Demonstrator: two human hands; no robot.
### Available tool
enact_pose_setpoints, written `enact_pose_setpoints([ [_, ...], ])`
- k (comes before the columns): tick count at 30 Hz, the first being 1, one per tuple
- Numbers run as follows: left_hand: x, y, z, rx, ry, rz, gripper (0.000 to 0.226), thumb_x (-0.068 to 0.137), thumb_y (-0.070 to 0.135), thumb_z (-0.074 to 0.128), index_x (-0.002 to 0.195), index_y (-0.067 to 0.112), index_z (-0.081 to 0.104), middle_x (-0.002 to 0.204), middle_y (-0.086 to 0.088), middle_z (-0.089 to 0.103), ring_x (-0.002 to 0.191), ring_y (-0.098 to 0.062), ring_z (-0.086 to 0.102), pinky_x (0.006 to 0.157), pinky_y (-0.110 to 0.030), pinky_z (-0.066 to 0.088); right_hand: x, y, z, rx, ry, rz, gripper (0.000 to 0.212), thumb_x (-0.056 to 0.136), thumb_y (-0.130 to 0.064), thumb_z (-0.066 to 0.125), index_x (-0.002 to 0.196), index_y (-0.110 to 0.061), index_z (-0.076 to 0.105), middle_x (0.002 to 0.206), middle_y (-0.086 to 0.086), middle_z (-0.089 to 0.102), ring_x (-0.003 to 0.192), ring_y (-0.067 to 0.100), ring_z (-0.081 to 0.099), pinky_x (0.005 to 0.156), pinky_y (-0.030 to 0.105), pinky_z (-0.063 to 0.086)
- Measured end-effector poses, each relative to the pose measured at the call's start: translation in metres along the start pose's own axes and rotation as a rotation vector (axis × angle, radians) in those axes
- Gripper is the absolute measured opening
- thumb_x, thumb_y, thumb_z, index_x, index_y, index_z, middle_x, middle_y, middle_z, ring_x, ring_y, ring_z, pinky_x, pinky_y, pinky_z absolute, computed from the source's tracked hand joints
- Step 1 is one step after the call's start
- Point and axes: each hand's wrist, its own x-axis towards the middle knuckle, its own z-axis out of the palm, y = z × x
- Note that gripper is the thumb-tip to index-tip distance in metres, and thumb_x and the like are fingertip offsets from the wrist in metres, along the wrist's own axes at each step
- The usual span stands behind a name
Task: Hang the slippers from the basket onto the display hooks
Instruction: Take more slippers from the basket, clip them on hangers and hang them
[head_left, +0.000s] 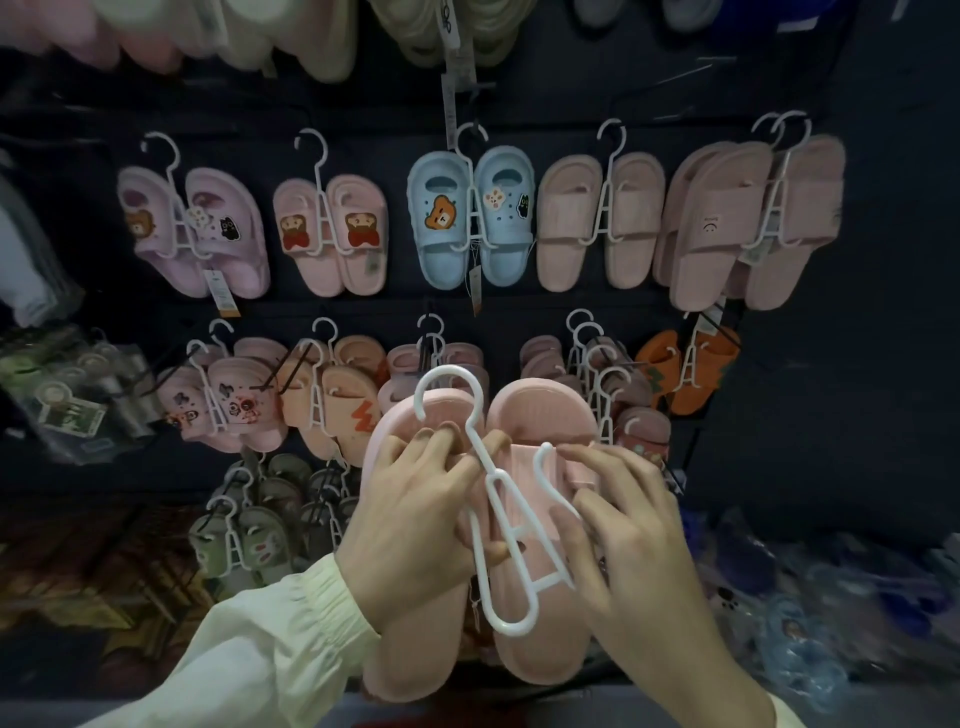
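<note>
Left hand (415, 525) and right hand (628, 535), side by side, each grip the pink slippers (540, 410), with the white hanger (501, 499) between them; advisable to seat both prongs under the straps before raising the pair to the display wall (883, 260) beyond.

**Pale pink slippers (540, 639) on a white hanger (511, 525) before a wall of pastel footwear**

A cream sleeve (291, 623) sits beside the plain pink pair. Behind, a dark navy panel (883, 364) sets off a sky-blue pair (467, 218) with an orange-brown bear charm, and a lilac pair (192, 234) with brown, white and black charms. Also there are a pink pair (330, 234) printed with brown bears over red, a plain dusty-pink pair (597, 223), an orange pair (685, 369) with green marks, a peach slipper (343, 405) with a red zigzag, and a grey-green pair (244, 540).
</note>
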Motion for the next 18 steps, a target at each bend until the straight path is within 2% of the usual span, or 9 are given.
enact_pose_setpoints([
  [2,-0.002,0.0,-0.001,-0.035,-0.022,-0.007,0.093,0.064,0.074,0.068,0.141,0.024,0.053,0.118,-0.001,0.062,0.111,-0.024,0.059,0.093,-0.039,0.04,0.005,0.003,0.0,0.018,-0.036,-0.029,0.031,0.102,-0.034,0.038,0.102,-0.021,0.067,0.147,-0.013,0.046,0.143,0.007,0.03,0.112,0.036,0.03],
  [4,-0.002,0.001,-0.004,-0.079,-0.036,-0.013,0.094,0.064,0.076,0.066,0.141,0.024,0.053,0.121,-0.002,0.062,0.116,-0.024,0.057,0.099,-0.041,0.04,0.009,0.006,-0.001,0.044,-0.056,-0.053,0.032,0.103,-0.034,0.037,0.098,-0.023,0.065,0.149,-0.014,0.045,0.145,0.005,0.028,0.114,0.033,0.025],
  [5,-0.002,0.001,-0.007,-0.088,-0.044,-0.013,0.094,0.064,0.075,0.065,0.141,0.024,0.053,0.121,-0.002,0.062,0.117,-0.024,0.056,0.099,-0.04,0.039,0.011,0.006,-0.001,0.042,-0.056,-0.062,0.032,0.103,-0.035,0.036,0.098,-0.023,0.065,0.145,-0.014,0.048,0.141,0.004,0.032,0.112,0.032,0.026],
  [7,-0.002,0.001,-0.01,-0.096,-0.048,0.007,0.094,0.062,0.075,0.064,0.141,0.025,0.053,0.12,-0.002,0.061,0.116,-0.023,0.055,0.098,-0.036,0.034,0.015,0.008,0.0,0.025,-0.035,-0.059,0.031,0.101,-0.036,0.037,0.096,-0.023,0.065,0.123,-0.016,0.054,0.121,0.003,0.044,0.102,0.033,0.03],
  [9,-0.003,0.004,-0.012,-0.112,-0.052,0.032,0.094,0.061,0.076,0.063,0.14,0.026,0.053,0.119,-0.001,0.06,0.112,-0.022,0.053,0.095,-0.033,0.033,0.016,0.009,0.001,0.055,-0.022,-0.031,0.029,0.099,-0.036,0.038,0.088,-0.026,0.062,0.102,-0.018,0.05,0.101,0.004,0.046,0.093,0.033,0.029],
  [10,-0.003,0.005,-0.013,-0.119,-0.056,0.039,0.093,0.061,0.077,0.062,0.139,0.026,0.054,0.117,0.0,0.059,0.111,-0.022,0.053,0.095,-0.034,0.034,0.016,0.011,0.002,0.087,-0.023,-0.013,0.029,0.098,-0.037,0.038,0.085,-0.029,0.062,0.097,-0.018,0.048,0.097,0.004,0.046,0.091,0.032,0.027],
  [13,-0.002,0.003,-0.016,-0.102,-0.069,0.042,0.092,0.06,0.077,0.065,0.134,0.024,0.055,0.111,0.005,0.054,0.104,-0.02,0.054,0.09,-0.038,0.043,0.011,0.015,0.005,0.157,-0.021,0.026,0.034,0.099,-0.039,0.036,0.087,-0.032,0.067,0.092,-0.017,0.049,0.097,0.008,0.051,0.091,0.031,0.024],
  [15,-0.001,-0.003,-0.017,-0.092,-0.078,0.026,0.092,0.057,0.07,0.073,0.132,0.02,0.054,0.108,0.004,0.051,0.101,-0.021,0.054,0.087,-0.038,0.044,0.006,0.017,0.009,0.161,-0.011,0.043,0.035,0.099,-0.039,0.036,0.088,-0.031,0.069,0.092,-0.017,0.051,0.098,0.009,0.053,0.09,0.033,0.025],
  [18,-0.002,-0.012,-0.018,-0.089,-0.092,0.017,0.096,0.057,0.064,0.072,0.135,0.015,0.046,0.113,-0.003,0.052,0.103,-0.026,0.051,0.091,-0.042,0.044,-0.001,0.021,0.015,0.167,-0.009,0.08,0.035,0.098,-0.037,0.036,0.085,-0.03,0.068,0.093,-0.017,0.053,0.098,0.011,0.053,0.09,0.037,0.026],
])
